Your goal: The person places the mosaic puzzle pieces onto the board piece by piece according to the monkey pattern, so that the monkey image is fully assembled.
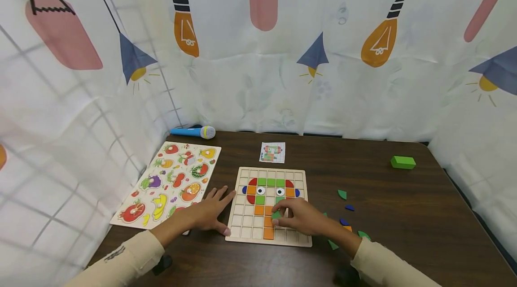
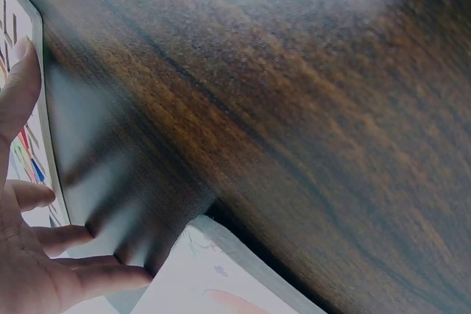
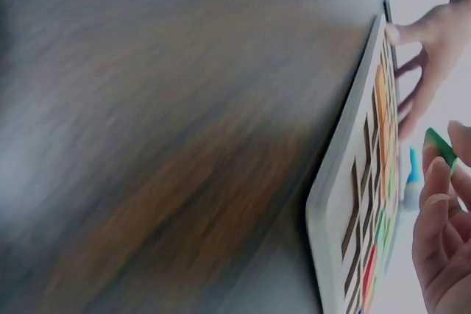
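A wooden grid board (image 1: 247, 221) bears red, green, orange, blue and eye-marked tiles in its upper rows, with a column of orange tiles (image 1: 268, 233) below them. My left hand (image 1: 212, 211) has its fingers spread beside the board's left side; its thumb touches the lower left edge. Over the lower middle of the board, my right hand (image 1: 300, 217) pinches a green tile (image 3: 440, 145) between thumb and fingertips. The tile's exact outline is partly covered by the fingers. A small printed pattern card (image 1: 272, 152) lies behind the board.
On the left lies a fruit-picture board (image 1: 169, 184), a blue toy microphone (image 1: 190, 132) behind it. Loose green and blue pieces (image 1: 342, 194) are scattered right of the board, some partly behind my right forearm. A green block (image 1: 403, 162) sits at the far right.
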Tool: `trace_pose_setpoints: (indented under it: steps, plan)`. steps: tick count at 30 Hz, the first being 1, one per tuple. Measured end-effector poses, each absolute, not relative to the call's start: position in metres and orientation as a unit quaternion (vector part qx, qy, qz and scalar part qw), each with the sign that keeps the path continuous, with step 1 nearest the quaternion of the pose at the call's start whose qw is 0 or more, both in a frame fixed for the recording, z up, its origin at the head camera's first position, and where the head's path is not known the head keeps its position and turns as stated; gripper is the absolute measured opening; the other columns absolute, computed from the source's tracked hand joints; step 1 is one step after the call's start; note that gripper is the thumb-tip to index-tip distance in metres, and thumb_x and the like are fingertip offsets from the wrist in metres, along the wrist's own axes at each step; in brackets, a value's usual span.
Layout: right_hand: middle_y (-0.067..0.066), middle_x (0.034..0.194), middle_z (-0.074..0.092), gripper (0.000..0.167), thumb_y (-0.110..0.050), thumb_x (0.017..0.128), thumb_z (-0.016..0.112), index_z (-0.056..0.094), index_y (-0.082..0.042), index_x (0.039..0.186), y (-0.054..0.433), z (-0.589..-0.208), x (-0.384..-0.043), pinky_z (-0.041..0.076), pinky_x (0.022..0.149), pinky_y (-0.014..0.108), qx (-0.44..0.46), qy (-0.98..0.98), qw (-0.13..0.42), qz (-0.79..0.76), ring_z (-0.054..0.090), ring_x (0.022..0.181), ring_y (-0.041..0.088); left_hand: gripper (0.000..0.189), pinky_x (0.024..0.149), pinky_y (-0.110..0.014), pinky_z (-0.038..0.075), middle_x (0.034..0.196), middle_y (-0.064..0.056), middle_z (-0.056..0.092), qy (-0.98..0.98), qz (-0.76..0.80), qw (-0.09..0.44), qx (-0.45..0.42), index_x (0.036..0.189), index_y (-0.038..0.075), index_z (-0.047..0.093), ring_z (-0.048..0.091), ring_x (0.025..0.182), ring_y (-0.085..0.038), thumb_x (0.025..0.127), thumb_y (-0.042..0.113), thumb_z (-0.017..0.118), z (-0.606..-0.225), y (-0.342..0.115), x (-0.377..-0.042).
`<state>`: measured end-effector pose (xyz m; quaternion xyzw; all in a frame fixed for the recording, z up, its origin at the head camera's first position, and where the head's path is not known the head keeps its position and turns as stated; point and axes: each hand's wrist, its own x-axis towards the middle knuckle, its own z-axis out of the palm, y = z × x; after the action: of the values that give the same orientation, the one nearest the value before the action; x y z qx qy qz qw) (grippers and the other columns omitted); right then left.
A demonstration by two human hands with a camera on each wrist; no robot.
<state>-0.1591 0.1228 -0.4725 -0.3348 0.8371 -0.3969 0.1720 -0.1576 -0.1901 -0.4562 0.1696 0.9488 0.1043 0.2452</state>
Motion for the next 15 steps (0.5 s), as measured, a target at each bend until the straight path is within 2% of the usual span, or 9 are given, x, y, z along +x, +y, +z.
trace_pose_setpoints:
  steps: [6, 15]
  plan:
    - [-0.010, 0.086, 0.064, 0.024, -0.019, 0.094, 0.072, 0.072, -0.010, 0.116, 0.101, -0.474, -0.158, 0.042, 0.056, 0.018, -0.332, 0.837, 0.176, -0.397, 0.046, 0.058, -0.001, 0.109, 0.108, -0.068, 0.035, 0.164, -0.022, 0.021, 0.949, 0.101, 0.245, 0.168, 0.158, 0.015, 0.029, 0.020, 0.148, -0.052, 0.072, 0.052, 0.085, -0.455, -0.190, -0.158]
    - [-0.014, 0.073, 0.059, 0.024, -0.023, 0.089, 0.078, 0.075, -0.010, 0.109, 0.080, -0.481, -0.156, 0.045, 0.065, 0.017, -0.326, 0.861, 0.155, -0.359, 0.049, 0.065, -0.002, 0.108, 0.108, -0.068, 0.035, 0.165, -0.022, 0.020, 0.948, 0.107, 0.247, 0.172, 0.159, 0.015, 0.028, 0.019, 0.148, -0.053, 0.074, 0.053, 0.083, -0.457, -0.191, -0.159]
